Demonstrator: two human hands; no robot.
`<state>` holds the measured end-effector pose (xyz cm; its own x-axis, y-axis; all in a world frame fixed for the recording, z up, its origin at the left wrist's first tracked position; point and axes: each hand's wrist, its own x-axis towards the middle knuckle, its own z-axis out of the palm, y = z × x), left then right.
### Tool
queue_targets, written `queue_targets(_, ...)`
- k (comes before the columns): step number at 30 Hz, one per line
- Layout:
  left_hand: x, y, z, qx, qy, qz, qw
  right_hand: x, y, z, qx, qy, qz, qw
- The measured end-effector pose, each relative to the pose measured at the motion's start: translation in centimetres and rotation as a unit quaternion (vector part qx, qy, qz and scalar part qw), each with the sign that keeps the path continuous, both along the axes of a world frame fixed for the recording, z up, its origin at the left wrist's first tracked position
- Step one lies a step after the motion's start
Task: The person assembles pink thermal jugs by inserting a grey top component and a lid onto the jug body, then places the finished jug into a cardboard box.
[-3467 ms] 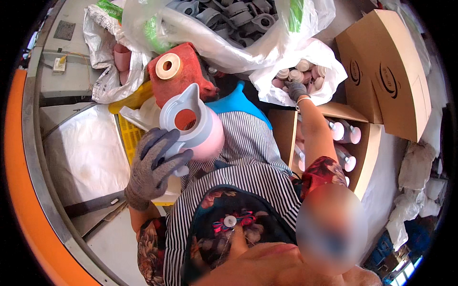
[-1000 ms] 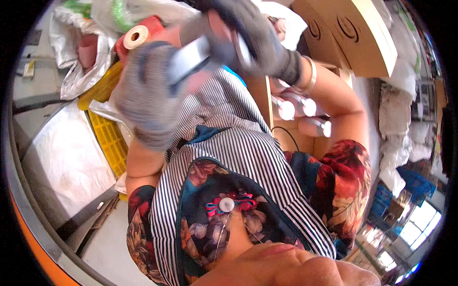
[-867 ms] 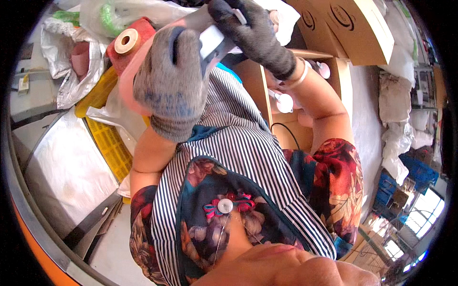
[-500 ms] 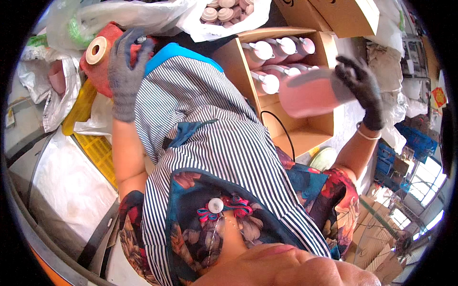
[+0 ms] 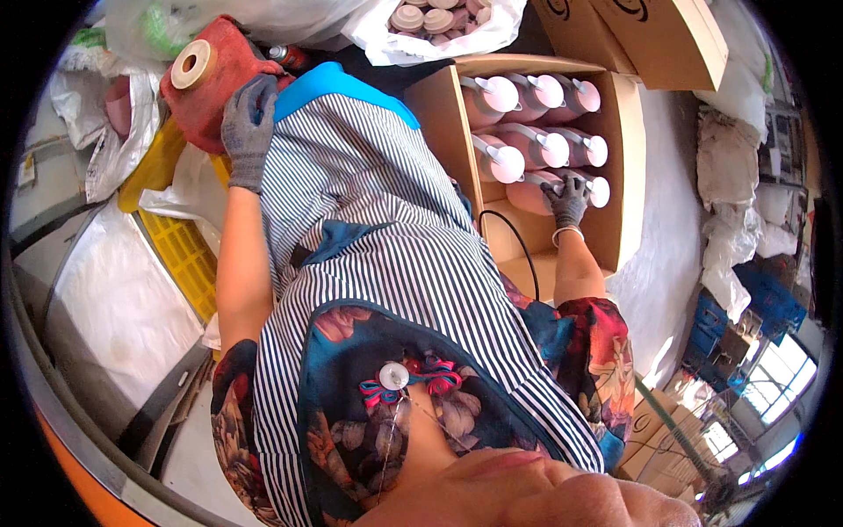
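Observation:
My right hand [image 5: 569, 200], in a dark grey glove, is closed round the handle side of a pink jug [image 5: 529, 195] with a whitish lid. That jug stands in an open cardboard box [image 5: 630, 158], in front of several similar pink jugs [image 5: 536, 145] with grey handles. Over on the left, my left hand [image 5: 249, 127], also gloved in grey, rests by my lap with its fingers curled against the edge of a red cloth [image 5: 200, 114]. Its fingertips are partly hidden. A cream ring-shaped piece [image 5: 193, 64] lies on the cloth.
A white plastic bag [image 5: 430, 44] of pale round lids stands beyond the box. More cardboard boxes [image 5: 672, 35] are at the far right. A yellow perforated crate [image 5: 180, 255] and white sheeting [image 5: 123, 290] lie on the left. A black cord [image 5: 518, 233] loops by the box's near corner.
My right hand has moved left and down into the box, bringing the pink jug from above the box's right side into the front row. My left hand has slid slightly toward me along the red cloth.

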<state>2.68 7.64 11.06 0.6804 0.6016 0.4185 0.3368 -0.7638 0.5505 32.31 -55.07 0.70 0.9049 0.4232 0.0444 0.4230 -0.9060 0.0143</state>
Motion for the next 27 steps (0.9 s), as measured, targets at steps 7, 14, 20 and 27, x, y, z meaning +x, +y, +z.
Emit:
queue_targets(7,1.1,-0.9,0.1,0.077,0.07,-0.024,0.994,-0.6,1.6,-2.5,-0.15,-0.015,0.041,0.988)
queue_targets(14,1.8,-2.0,-0.1,0.049,0.058,0.024,0.997,3.9,10.9,8.6,-0.387,0.219,0.173,0.879)
queue_targets(20,2.2,-2.2,-0.8,0.03,0.013,0.042,0.999,1.2,32.9,14.7,0.048,0.064,0.347,0.934)
queue_targets(27,-5.2,1.7,-1.1,-0.422,-0.453,0.201,0.76,-13.1,53.6,16.9,0.286,0.079,0.663,0.687)
